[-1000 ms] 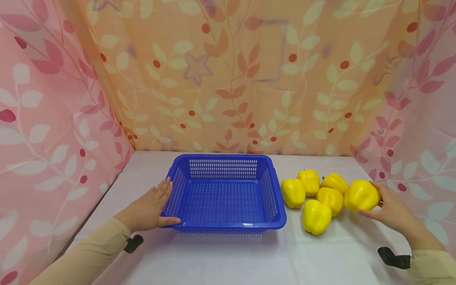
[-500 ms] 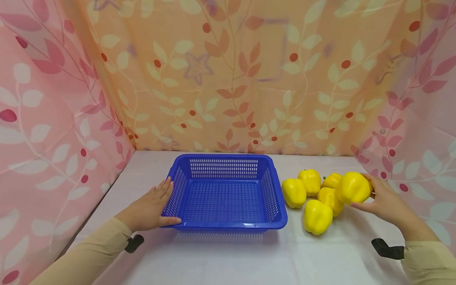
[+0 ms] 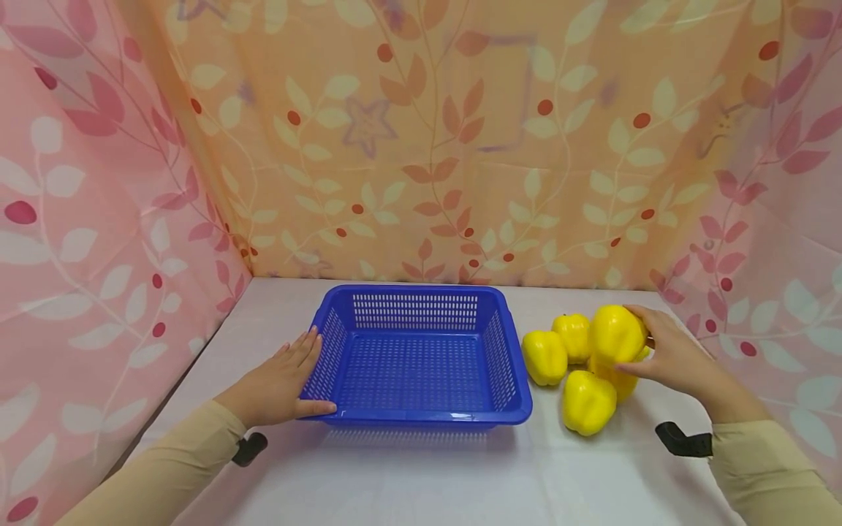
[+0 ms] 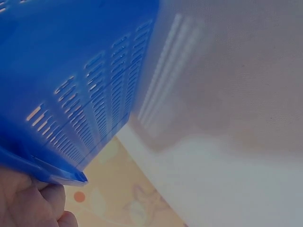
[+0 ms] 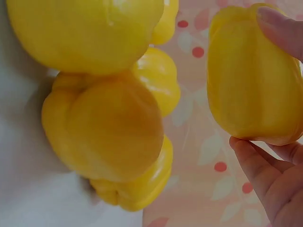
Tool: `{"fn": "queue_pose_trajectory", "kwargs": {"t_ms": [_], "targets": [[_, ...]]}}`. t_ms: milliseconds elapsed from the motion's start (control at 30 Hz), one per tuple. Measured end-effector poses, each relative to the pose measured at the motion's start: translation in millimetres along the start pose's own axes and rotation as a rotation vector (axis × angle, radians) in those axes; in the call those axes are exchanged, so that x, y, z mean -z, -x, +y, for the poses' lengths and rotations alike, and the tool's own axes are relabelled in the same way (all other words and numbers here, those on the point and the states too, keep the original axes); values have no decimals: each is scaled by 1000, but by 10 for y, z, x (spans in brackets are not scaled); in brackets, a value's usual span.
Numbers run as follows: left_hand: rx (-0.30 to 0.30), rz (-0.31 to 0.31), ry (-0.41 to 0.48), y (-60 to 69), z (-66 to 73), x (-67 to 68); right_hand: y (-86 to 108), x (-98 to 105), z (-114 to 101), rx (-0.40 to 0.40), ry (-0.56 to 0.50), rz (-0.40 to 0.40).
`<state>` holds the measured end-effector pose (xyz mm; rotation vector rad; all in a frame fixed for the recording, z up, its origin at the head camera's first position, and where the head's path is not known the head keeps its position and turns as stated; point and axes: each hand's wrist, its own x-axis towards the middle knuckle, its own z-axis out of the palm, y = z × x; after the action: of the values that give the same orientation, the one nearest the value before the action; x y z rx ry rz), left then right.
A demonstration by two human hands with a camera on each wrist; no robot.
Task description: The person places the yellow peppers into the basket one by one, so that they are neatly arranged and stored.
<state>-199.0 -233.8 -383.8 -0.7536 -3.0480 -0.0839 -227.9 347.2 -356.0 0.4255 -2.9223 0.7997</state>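
Observation:
The left hand (image 3: 279,383) rests with straight fingers on the left rim of a blue plastic basket (image 3: 411,417), thumb on its front left corner; in the left wrist view, fingers (image 4: 35,201) touch the rim. Nothing lies in the basket. The right hand (image 3: 680,361) pinches a yellow bell pepper (image 3: 617,334) between thumb and fingers, raised over the other peppers. In the right wrist view the held pepper (image 5: 255,75) is apart from the others. On the cloth right of the basket are several yellow peppers, among them one in front (image 3: 588,402) and one at left (image 3: 544,357).
A white cloth (image 3: 421,482) covers the table. Behind it hangs an orange leaf-patterned curtain (image 3: 421,146), with pink patterned cloth at the left (image 3: 85,219) and right (image 3: 796,219). Black straps or mounts show at both wrists.
The right hand has moved left and up with the pepper, from the right side of the group to above the other peppers. The left hand and basket have stayed in place.

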Motion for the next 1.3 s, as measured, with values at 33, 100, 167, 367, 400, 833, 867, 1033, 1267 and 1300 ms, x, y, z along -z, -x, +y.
{"fn": "queue_pose_trajectory", "kwargs": {"t_ms": [33,100,167,367,400,833,867,1033,1267,1300], "targets": [[1,0,2,1,0,-1,-21,-6,-24,7,-9,-6],[1,0,-5,1,0,-2,-65,-22,-66,19,-13,-11],[2,-2,-4,0,2,-4,-112,-45,-103,36,-7,-8],[7,-6,-1,-2,6,-5,-238,-96,-228,89,-11,-6],[7,-6,-1,-2,8,-3,-257,-103,-253,96,-13,-9],[4,0,0,4,21,11,-521,-228,-551,152,-74,-25],[4,0,-3,3,18,7,-539,-234,-572,162,-77,-31],[-7,10,-15,1,-5,-17,-632,-257,-661,234,-69,-42],[-3,11,-1,1,-4,-24,-738,-291,-794,282,-91,-46],[-3,10,0,1,-3,-24,-754,-294,-812,290,-86,-48]]}}
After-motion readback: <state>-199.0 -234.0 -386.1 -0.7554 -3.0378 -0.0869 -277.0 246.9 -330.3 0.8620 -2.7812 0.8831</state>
